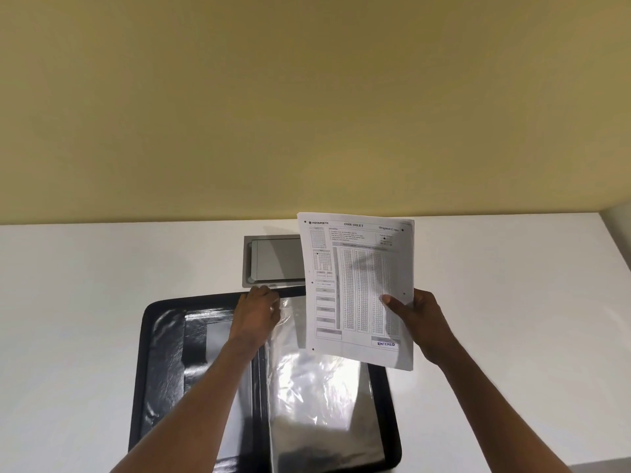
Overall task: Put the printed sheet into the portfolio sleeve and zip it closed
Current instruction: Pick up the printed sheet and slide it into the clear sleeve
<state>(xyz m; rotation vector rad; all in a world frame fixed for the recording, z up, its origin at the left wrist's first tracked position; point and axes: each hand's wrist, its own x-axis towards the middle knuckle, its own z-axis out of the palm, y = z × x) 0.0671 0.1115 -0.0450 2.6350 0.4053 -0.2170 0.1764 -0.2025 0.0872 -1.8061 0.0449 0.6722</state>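
On the white surface (85, 302), at lower centre of the frame, the black portfolio (164, 353) is laid open. The top edge of its clear sleeve (307, 387) is pinched by the left hand (257, 310). At centre right, the printed sheet (358, 288), marked "VIDYAPEETH", "OMR SHEET", "Original Copy" and "ENTERED", is held upright above the sleeve, the grip of the right hand (421, 317) clamped on its right edge.

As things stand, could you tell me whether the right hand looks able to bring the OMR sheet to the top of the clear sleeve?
Probably yes: the right hand holds the OMR sheet just above the clear sleeve, and the left hand grips the sleeve's top edge; nothing else lies between.
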